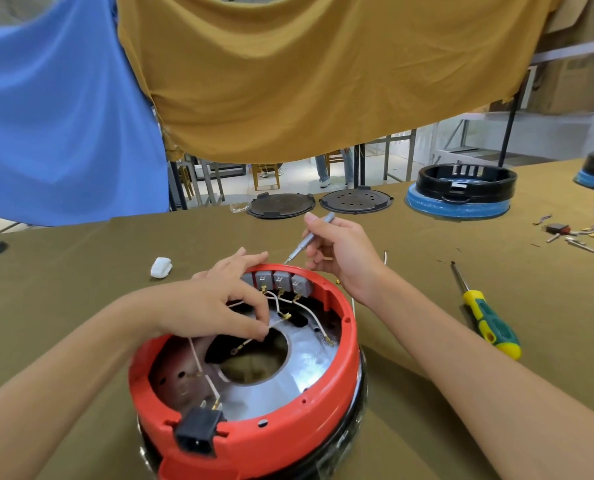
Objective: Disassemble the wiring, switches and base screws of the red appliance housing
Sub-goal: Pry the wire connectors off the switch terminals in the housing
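The red housing [254, 434] sits bottom-up at lower centre of the frame on the surface [81, 271], its open base toward the camera so the wiring is reachable. The left hand [219, 306] pinches a white wire [278, 323] between thumb and fingertip, other fingers draped over the far rim – likely steadying the shell while drawing the lead clear. The right hand [340, 254] grips a slim grey screwdriver [306, 242], tip angled down at the rim just behind the switches [281, 282], probably to lever them loose. A larger green driver [489, 323] lies at right, unused.
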A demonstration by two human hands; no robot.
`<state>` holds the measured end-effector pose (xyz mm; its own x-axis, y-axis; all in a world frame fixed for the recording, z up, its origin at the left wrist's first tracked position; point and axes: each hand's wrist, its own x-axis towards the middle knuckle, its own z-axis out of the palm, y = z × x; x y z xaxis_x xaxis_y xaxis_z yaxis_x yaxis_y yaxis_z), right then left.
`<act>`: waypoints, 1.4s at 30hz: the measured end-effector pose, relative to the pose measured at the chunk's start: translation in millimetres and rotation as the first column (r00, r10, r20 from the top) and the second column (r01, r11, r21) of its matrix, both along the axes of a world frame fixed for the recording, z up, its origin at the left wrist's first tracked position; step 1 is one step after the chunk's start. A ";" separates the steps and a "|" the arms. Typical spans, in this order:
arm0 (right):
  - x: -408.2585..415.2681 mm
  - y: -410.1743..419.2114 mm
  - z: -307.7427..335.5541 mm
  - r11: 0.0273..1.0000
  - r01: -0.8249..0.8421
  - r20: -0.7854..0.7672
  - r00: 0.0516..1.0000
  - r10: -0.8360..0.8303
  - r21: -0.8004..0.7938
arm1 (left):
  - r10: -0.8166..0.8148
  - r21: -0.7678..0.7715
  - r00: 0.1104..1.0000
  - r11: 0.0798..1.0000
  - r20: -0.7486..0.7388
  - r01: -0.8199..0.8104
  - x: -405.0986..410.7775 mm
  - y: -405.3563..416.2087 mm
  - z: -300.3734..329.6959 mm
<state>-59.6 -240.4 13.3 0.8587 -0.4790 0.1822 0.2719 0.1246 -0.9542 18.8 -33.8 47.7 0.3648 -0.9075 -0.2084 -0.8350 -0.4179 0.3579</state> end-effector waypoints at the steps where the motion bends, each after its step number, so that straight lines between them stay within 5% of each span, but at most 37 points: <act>1: -0.1 -0.1 0.0 1.000 -0.001 0.003 1.000 0.001 0.000 | -0.021 0.037 1.000 0.999 -0.021 0.022 -1.7 2.3 6.6; 5: -0.7 -1.0 0.3 1.000 0.001 0.018 1.000 -0.001 0.015 | -0.124 0.097 0.985 0.986 -0.118 0.135 -7.3 13.7 29.6; 10: -0.5 -3.9 -0.4 0.994 -0.020 0.092 0.996 0.011 0.105 | -0.106 -0.314 0.963 0.949 -0.248 0.024 -7.4 0.4 28.4; 14: 0.0 -3.7 -2.3 0.991 -0.049 0.130 0.991 0.032 0.123 | 0.002 -0.475 0.998 0.879 -0.059 -0.030 9.3 -19.4 10.1; 17: 1.8 -4.5 -2.8 0.988 -0.085 0.159 0.985 0.063 0.130 | 0.023 -0.566 0.996 0.822 -0.083 -0.066 26.6 -26.6 1.7; 28: 6.0 -2.6 -8.7 0.989 -0.146 0.170 0.974 0.147 -0.019 | 0.001 -0.638 0.957 0.746 -0.291 -0.194 35.5 -27.3 -12.0; 42: 3.8 6.0 -7.2 0.996 -0.064 0.246 0.966 0.076 -0.056 | 0.030 -0.699 0.962 0.681 -0.272 -0.219 38.6 -20.7 -17.0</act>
